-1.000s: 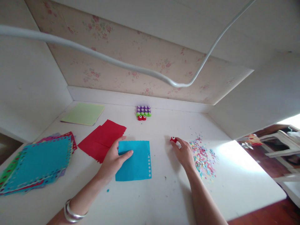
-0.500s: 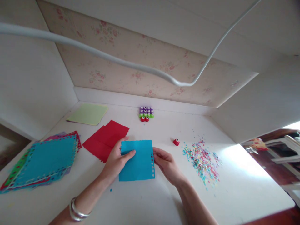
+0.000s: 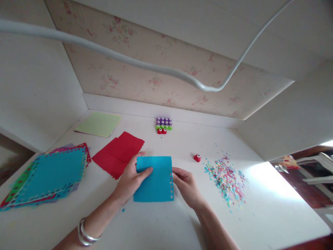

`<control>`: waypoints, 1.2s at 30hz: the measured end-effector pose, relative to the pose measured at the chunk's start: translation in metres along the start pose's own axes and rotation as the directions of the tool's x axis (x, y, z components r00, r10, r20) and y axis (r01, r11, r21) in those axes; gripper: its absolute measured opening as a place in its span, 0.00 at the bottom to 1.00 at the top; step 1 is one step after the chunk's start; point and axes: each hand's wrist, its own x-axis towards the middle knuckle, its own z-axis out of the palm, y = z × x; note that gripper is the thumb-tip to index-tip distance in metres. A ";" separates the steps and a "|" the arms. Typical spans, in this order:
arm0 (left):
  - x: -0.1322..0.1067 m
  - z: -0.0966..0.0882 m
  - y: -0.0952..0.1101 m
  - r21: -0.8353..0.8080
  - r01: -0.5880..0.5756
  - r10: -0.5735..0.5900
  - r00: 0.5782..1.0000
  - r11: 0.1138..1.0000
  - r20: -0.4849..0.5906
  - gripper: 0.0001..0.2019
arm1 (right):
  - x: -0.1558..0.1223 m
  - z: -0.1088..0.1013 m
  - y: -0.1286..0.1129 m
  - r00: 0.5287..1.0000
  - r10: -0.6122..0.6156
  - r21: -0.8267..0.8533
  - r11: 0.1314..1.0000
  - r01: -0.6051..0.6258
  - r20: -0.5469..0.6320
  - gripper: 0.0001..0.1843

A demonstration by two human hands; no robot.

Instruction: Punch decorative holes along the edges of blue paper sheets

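Note:
A square sheet of blue paper is held up over the white table, with several small punched holes along its right edge and a scalloped top edge. My left hand grips its left side, thumb on the front and the other fingers behind. At the right edge, beside the holes, my right hand is closed in a pinch on the paper's margin; its fingertips partly hide one another. A red craft punch stands on the table beyond my right hand. Two overlapping red paper sheets lie behind my left hand.
Punched paper bits are scattered at the right. Small purple, green and red punches stand grouped near the back wall. A stack of hole-edged coloured sheets lies left, with pale green paper behind it. A white cable crosses overhead.
The view has shifted slightly. My right fingertips have moved a little along the blue paper's right edge and are drawn closer together. My left hand keeps its grip.

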 end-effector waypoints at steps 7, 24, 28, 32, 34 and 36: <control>0.003 -0.001 -0.002 0.064 -0.026 0.027 1.000 0.998 -0.011 0.36 | -0.001 0.001 -0.003 0.997 0.022 0.032 0.999 -0.020 -0.075 0.15; 0.003 -0.011 0.016 -0.107 0.132 -0.088 0.934 0.985 0.345 0.20 | -0.007 -0.009 -0.002 0.993 0.082 0.046 0.996 -0.078 -0.088 0.15; -0.003 -0.007 0.019 -0.069 0.100 -0.062 0.903 0.993 0.425 0.26 | -0.007 -0.009 -0.002 0.986 0.163 0.069 0.984 -0.165 0.031 0.15; -0.010 0.004 0.020 0.051 0.046 -0.065 0.875 0.998 0.479 0.24 | -0.005 -0.005 0.001 0.975 0.191 0.050 0.979 -0.197 0.110 0.15; -0.012 0.008 0.020 0.089 -0.019 -0.026 0.878 0.996 0.478 0.18 | -0.004 -0.005 0.003 0.977 0.160 0.030 0.986 -0.166 0.140 0.14; -0.013 0.010 0.019 0.087 -0.047 0.000 0.885 0.995 0.467 0.16 | -0.003 -0.005 0.004 0.980 0.122 -0.008 0.992 -0.123 0.159 0.13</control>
